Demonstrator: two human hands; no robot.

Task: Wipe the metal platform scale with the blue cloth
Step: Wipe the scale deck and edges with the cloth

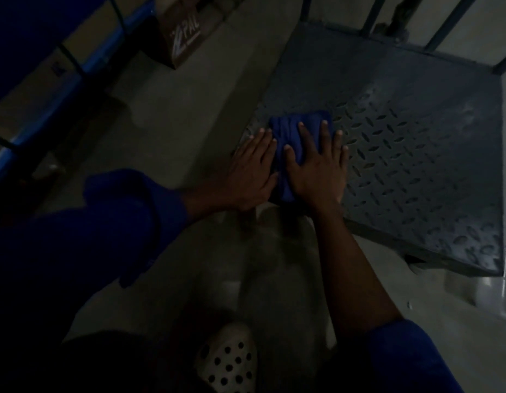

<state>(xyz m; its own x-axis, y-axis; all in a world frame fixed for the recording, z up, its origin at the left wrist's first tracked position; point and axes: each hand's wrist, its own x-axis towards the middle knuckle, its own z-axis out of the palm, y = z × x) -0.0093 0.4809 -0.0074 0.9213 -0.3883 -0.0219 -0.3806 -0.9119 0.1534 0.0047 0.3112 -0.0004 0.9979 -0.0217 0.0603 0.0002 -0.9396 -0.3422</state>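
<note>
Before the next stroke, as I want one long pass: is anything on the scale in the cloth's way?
Nothing visible does. The right hand presses the blue cloth at the near corner of the platform scale, left hand beside it; the plate beyond shows only tread up to the bars at its far edge.

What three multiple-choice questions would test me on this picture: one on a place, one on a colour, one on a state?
1. Where does the cloth lie? A in a bucket; B on the platform scale, near its corner; C on a chair.
2. What colour is the cloth? A white; B red; C blue.
3. How is the right hand? A flat on the cloth; B clenched in a fist; C raised in the air.
Answers: 1 B, it lies on the patterned metal plate; 2 C, it shows deep blue past the fingertips; 3 A, its straight fingers spread over the cloth.
</note>
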